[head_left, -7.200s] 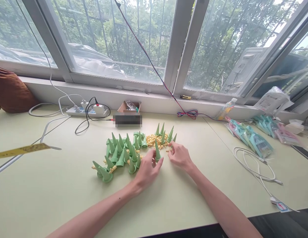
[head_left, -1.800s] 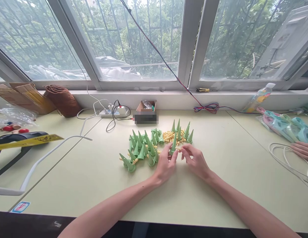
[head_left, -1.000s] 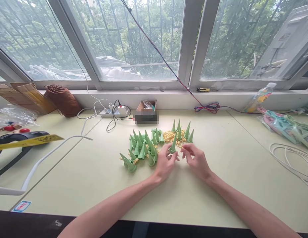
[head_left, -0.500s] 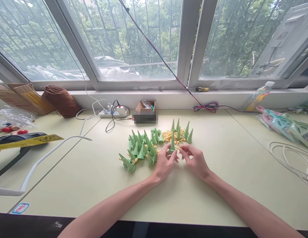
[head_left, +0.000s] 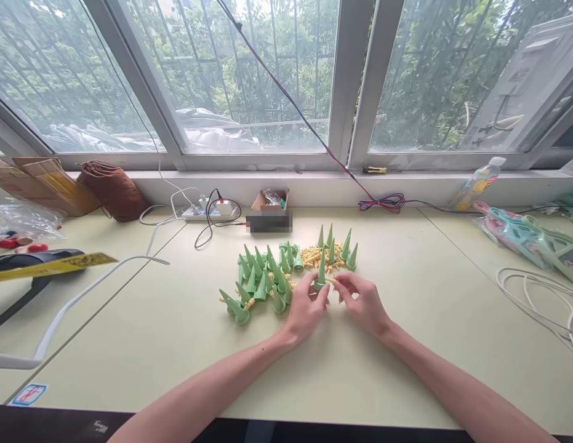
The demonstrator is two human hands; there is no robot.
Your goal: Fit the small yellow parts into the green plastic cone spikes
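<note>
My left hand (head_left: 309, 304) grips a green plastic watering spike (head_left: 321, 271) by its wide base, with the point upward. Between the fingertips of my right hand (head_left: 362, 301) is a small yellow plastic peg (head_left: 331, 280), its end at the base of that spike. The fingers hide how far it goes in. Behind my hands lies a heap of yellow pegs (head_left: 316, 255), with several green spikes (head_left: 345, 244) standing around it. To the left is a bigger cluster of green spikes (head_left: 261, 274), some with yellow pegs fitted in their sides.
At the back are an open cardboard box (head_left: 271, 200), a power strip (head_left: 207, 211) with cables, and a brown pouch (head_left: 113, 189). Bagged pastel plastic items (head_left: 521, 231), a bottle (head_left: 477, 183) and a coiled white cable (head_left: 535, 295) are on the right. Yellow tape (head_left: 55, 266) juts in from the left.
Since the oldest frame the right hand has come from the peg heap to the held spike, bringing a yellow peg. Over the last second, both hands shift only slightly.
</note>
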